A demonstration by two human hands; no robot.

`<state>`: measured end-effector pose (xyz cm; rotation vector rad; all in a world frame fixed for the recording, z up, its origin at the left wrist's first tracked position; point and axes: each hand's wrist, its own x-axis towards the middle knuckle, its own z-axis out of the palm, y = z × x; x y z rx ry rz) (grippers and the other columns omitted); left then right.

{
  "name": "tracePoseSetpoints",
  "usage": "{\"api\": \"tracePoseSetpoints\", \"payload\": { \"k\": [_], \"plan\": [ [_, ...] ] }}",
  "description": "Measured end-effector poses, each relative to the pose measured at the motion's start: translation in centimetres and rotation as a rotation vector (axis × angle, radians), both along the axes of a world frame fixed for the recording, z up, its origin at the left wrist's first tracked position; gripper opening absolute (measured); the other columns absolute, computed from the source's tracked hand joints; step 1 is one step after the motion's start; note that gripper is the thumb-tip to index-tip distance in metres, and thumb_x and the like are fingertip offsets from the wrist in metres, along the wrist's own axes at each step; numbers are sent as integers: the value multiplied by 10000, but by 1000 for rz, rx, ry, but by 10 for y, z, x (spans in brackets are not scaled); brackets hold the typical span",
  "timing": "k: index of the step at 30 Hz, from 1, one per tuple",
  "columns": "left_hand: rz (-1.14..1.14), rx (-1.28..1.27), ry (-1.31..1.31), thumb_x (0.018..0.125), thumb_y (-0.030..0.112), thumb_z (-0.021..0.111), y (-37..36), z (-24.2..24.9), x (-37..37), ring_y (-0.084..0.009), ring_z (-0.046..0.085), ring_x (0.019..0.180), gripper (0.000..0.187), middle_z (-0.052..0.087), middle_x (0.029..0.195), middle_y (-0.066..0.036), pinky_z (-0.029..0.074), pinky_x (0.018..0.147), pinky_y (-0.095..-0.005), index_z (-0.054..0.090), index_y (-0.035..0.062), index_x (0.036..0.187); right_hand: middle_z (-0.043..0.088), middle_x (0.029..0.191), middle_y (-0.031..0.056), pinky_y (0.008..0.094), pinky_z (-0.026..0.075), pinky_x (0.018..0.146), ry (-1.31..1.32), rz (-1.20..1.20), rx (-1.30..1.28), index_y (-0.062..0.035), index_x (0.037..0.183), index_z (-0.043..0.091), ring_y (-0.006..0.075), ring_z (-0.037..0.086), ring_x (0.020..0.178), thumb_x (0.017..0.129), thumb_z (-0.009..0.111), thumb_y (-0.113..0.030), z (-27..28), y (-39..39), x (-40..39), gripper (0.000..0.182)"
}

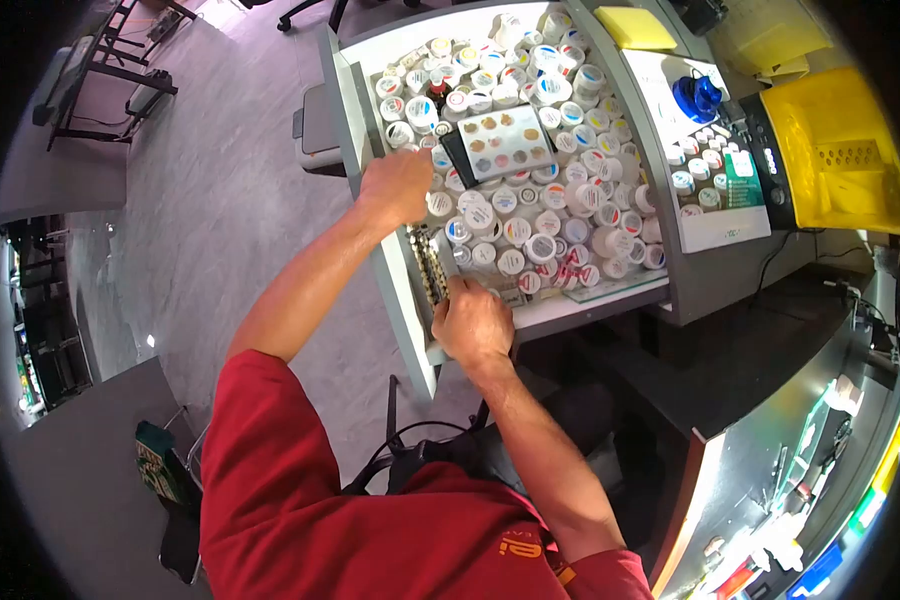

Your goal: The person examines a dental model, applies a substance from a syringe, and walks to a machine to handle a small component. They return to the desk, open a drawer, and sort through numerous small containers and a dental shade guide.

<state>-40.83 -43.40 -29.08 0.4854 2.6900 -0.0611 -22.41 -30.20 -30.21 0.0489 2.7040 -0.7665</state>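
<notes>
An open drawer (395,285) holds many small white lidded jars (515,232) with printed labels. Along its left side lies a long narrow strip of small cream-and-dark tabs (427,265), much like a tooth shade guide. My left hand (397,187) is closed at the far end of this strip, its fingertips mostly hidden. Nearer to me, my right hand (473,322) is closed by the strip's near end, thumb and fingers pinched together. A pale palette card with tan and grey spots (505,142) rests on top of the jars, over a dark case.
Right of the drawer, a white tray (725,228) carries more jars and a blue-capped container (698,97). Beyond it stands a yellow bin (838,150). A yellow pad (634,28) lies at the back. The dark bench (690,370) bounds the right side.
</notes>
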Motion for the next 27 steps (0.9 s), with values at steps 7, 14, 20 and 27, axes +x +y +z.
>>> {"api": "tracePoseSetpoints", "payload": {
  "k": [7, 14, 20, 27],
  "plan": [
    [-128, -55, -70, 673, 120, 762, -3, 6, -21, -437, 729, 955, 389, 722, 1021, -268, 602, 824, -515, 709, -37, 1025, 727, 1001, 180, 507, 611, 763, 20, -9, -14, -33, 1040, 684, 402, 747, 843, 842, 712, -190, -4, 0, 3, 255],
    [-213, -101, 57, 702, 188, 818, -5, -15, -22, -369, 750, 985, 361, 727, 1092, -195, 623, 816, -475, 765, 11, 1012, 735, 1000, 170, 542, 590, 783, -13, -34, -26, -38, 1015, 673, 412, 736, 855, 849, 685, -200, -6, 0, 4, 232],
    [-299, -231, -59, 719, 248, 843, 6, -8, -27, -379, 751, 963, 388, 747, 1044, -191, 618, 814, -478, 755, -5, 1000, 734, 992, 167, 544, 590, 780, -6, -24, -32, -36, 1010, 670, 413, 735, 847, 852, 679, -194, -6, 0, 4, 223],
    [-258, -197, -137, 775, 212, 790, 0, -24, -48, -393, 731, 1027, 358, 747, 1072, -215, 602, 861, -490, 764, 17, 1074, 734, 959, 174, 502, 609, 741, 49, -32, -39, -23, 1005, 683, 398, 747, 823, 842, 668, -153, -4, 1, 5, 209]
  ]
}}
